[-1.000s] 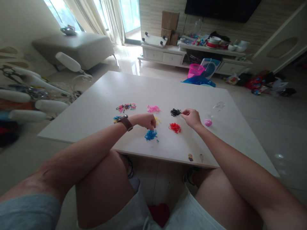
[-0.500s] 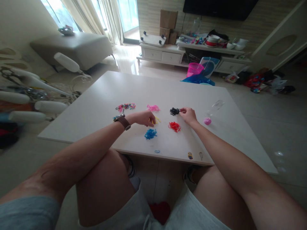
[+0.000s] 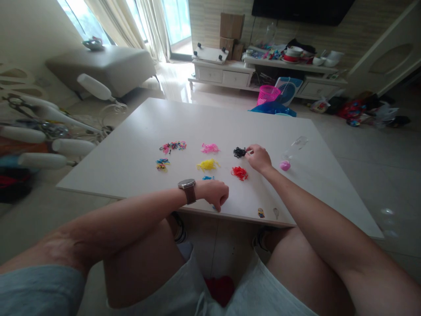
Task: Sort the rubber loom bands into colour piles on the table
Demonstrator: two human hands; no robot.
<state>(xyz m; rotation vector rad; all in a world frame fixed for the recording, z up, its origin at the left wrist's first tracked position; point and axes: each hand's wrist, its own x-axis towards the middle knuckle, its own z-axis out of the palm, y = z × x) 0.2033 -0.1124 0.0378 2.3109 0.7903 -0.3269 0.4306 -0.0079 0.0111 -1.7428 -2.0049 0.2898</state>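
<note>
White counter point(image 3: 184, 120) beneath both hands. Right hand point(image 3: 258, 157), fingers bunched, at right edge of black pile point(image 3: 239, 152) of small bands; cannot tell whether it grips any. Left hand point(image 3: 215, 192), fingers curled downward, near counter's front edge, partly covering blue pile point(image 3: 208, 178) behind it. Yellow pile point(image 3: 208, 165) farther back, bright, loose; red pile point(image 3: 239, 173) between hands, stringy. Black pile dense, tangled. Smallest: blue bit point(image 3: 213, 206) by left fingertips, mostly hidden; cannot tell whether pinched.

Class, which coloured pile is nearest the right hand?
The black pile: the right hand is at its edge, while the red pile, next nearest, lies apart from that hand.
</note>
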